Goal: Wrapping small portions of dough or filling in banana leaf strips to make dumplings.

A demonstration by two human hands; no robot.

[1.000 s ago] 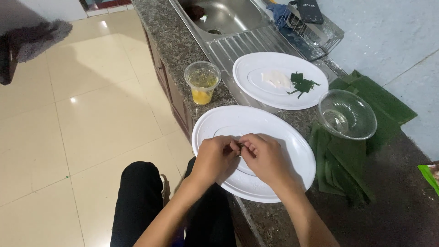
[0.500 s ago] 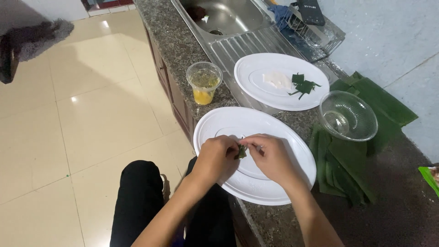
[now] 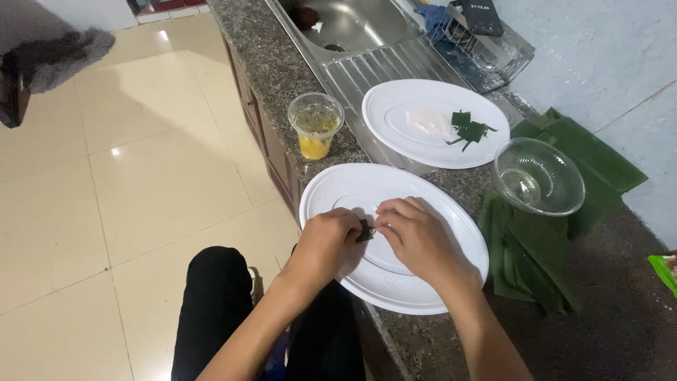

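My left hand [image 3: 326,243] and my right hand [image 3: 416,236] meet over the near white oval plate [image 3: 451,212]. Between their fingertips they pinch a small folded piece of green leaf [image 3: 364,230]. Both hands hover just above the plate's middle. On the far white oval plate [image 3: 395,106] lie a white flat piece [image 3: 430,121] and a few folded green leaf pieces [image 3: 471,131]. The part of the leaf inside my fingers is hidden.
A clear plastic cup [image 3: 315,125] with yellow liquid stands near the counter edge. A glass bowl [image 3: 538,176] rests on large green leaves [image 3: 536,247] at the right. A steel sink [image 3: 352,25] and a dish rack [image 3: 486,42] lie beyond. Tiled floor [image 3: 141,176] is at the left.
The small green leaf piece has come into view between my fingertips. My hands stay over the near plate, with only the fingers shifting.
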